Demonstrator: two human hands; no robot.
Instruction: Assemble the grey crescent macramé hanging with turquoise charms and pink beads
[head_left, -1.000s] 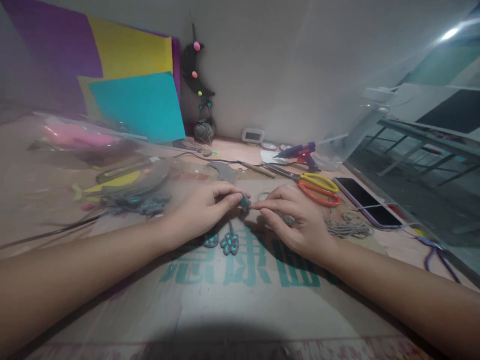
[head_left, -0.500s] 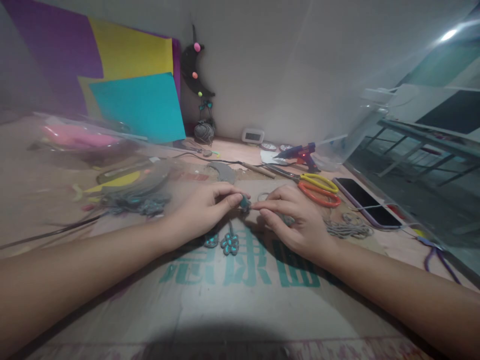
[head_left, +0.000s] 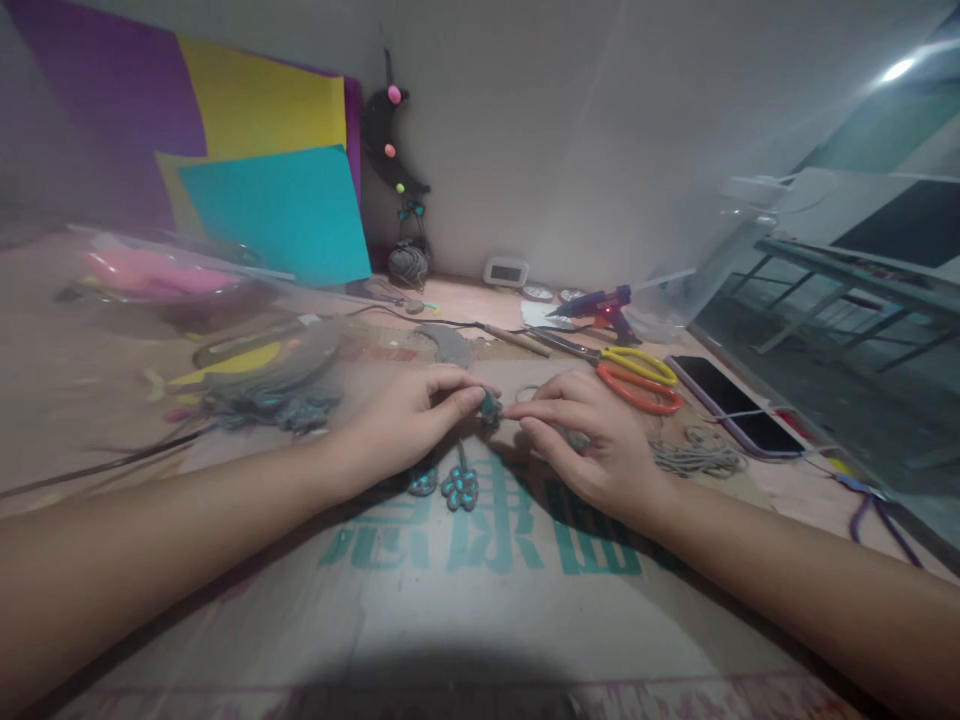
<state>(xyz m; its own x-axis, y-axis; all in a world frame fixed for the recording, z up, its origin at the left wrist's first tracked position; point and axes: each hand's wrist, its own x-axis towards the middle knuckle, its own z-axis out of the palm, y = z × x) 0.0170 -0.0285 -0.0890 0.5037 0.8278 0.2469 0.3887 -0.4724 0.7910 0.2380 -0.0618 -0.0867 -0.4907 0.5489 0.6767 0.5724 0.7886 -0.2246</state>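
Over printed cardboard [head_left: 450, 620], note left hand [head_left: 420, 412] pinching and right hand [head_left: 592, 440] with index outstretched (any grip impossible to tell); below, grey-and-teal flower [head_left: 460, 488]; in the left pinch, small teal piece [head_left: 490, 406]. Judge as steadying or pressing, calling next for stillness.

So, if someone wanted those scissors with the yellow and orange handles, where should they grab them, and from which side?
Probably by the handles, from above and the near right: the scissors lie with these loops toward the right, while the blades point away to the left. The right hand is the nearer one.
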